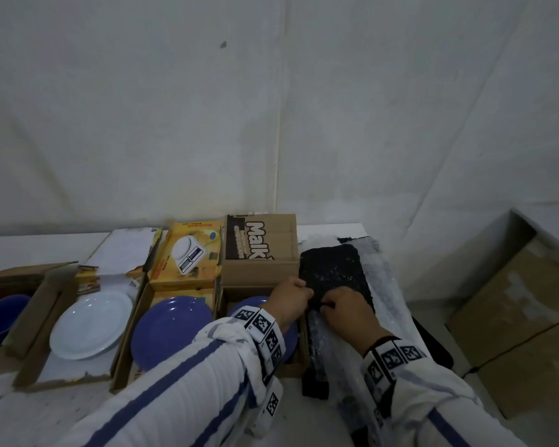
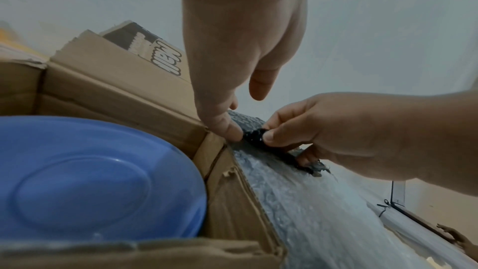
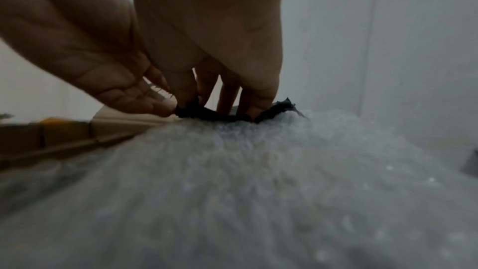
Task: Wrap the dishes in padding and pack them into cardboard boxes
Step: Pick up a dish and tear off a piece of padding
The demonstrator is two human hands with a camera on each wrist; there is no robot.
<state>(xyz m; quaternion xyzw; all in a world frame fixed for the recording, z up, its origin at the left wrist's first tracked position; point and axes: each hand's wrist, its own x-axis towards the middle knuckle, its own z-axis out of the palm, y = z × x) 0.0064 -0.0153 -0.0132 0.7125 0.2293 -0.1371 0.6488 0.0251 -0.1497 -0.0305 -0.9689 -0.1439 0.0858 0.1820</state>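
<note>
Head view: left hand [image 1: 290,296] and right hand [image 1: 344,309] meet at 5 o'clock, both pinching the near edge of a black bubble-wrap sheet [image 1: 333,272]. Left thumb and fingertip nip its crumpled corner; right fingers curl round the same edge. Black sheet is rectangular, dimpled, lying on clear bubble wrap [image 1: 381,304]. At 9 o'clock of the hands, touching the wrap, a brown corrugated box [image 2: 227,197] holds a smooth round blue plate [image 2: 85,179]. Further toward 9 o'clock: another blue plate [image 1: 171,330], then a white plate [image 1: 91,324], each in an open carton.
</note>
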